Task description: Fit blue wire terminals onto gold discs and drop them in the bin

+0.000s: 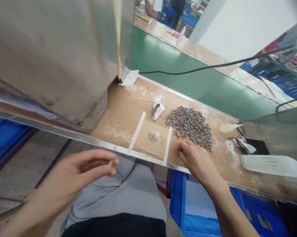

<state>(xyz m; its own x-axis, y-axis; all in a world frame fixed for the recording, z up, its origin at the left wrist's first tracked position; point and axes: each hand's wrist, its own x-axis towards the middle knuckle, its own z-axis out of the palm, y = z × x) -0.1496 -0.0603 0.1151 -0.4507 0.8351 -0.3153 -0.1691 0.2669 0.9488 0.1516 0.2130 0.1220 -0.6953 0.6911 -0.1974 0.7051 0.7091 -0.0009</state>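
My left hand (94, 164) is raised in front of the bench edge, thumb and fingertips pinched on a small brass-coloured part (111, 163). My right hand (195, 158) rests low over the bench, its fingers curled together at the near edge of a pile of small metal parts (190, 125) with blue and brass tones. Whatever those fingertips hold, if anything, is hidden. Left of the pile, a cardboard piece (148, 144) lies between white tape strips, and on it sits a small pale lump (154, 136) with tiny specks beside it.
A large metal housing (51, 59) stands on the bench at left. A black cable (188, 70) crosses above the green divider (173, 62). Crumpled white paper (158, 110) lies behind the cardboard. At right is a white elongated object (269, 165). Blue bins (178, 204) stand below. Another person (152, 8) sits beyond.
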